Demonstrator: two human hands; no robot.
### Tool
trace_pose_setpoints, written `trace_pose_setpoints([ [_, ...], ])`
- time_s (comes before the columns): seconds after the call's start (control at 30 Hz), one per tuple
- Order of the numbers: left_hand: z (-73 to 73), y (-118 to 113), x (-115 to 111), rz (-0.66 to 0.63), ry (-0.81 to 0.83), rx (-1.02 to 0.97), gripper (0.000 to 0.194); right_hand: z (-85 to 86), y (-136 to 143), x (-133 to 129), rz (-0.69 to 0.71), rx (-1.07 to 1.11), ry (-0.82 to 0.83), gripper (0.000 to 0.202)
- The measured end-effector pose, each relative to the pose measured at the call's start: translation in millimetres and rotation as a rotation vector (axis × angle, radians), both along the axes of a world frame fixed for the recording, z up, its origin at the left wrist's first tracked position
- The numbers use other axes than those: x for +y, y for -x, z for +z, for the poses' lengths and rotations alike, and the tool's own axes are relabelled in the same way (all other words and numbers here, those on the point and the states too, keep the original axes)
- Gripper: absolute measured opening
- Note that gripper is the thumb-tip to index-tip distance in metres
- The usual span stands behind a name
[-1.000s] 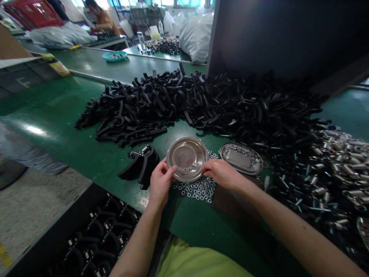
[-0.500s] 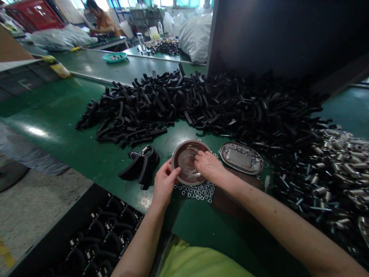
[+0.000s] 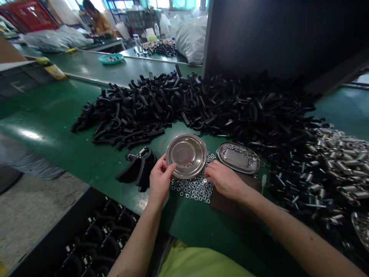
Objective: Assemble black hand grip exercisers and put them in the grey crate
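My left hand grips the left rim of a round metal dish, thumb on top, and tilts it slightly. A few tiny metal pieces lie near the dish's lower inside edge. To the right of the dish, my right hand is closed, its fingertips pinched together over loose metal nuts; what they hold, if anything, is hidden. Beyond that hand sits an oval metal tray of small metal parts. Left of my left hand stands a black sprung hand grip.
Black plastic handles form a big heap behind the dish. Metal springs and bolts pile up on the right. A dark panel rises behind. Finished-looking grips fill a crate at lower left. A person sits far back.
My right hand has left the inside of the dish and moved right and down to the nuts. The dish, still in my left hand, has come up slightly off the nuts.
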State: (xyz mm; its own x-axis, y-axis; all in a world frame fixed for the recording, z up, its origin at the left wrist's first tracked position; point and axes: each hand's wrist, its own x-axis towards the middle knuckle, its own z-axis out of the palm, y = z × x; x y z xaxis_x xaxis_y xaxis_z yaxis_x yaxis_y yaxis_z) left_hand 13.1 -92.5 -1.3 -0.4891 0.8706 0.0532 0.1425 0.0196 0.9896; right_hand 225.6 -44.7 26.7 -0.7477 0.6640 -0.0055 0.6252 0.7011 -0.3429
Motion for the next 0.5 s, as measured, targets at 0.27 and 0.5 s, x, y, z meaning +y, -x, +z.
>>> trace_pose_setpoints([
  [0.27, 21.0, -39, 21, -0.182, -0.116, 0.215, 0.029, -1.2, -42, -3, -0.353, 0.282, 0.109, 0.011],
  [0.5, 24.5, -92, 61, -0.371, -0.329, 0.387, 0.024, -17.0, -86, -16, -0.5, 0.276, 0.106, 0.01],
])
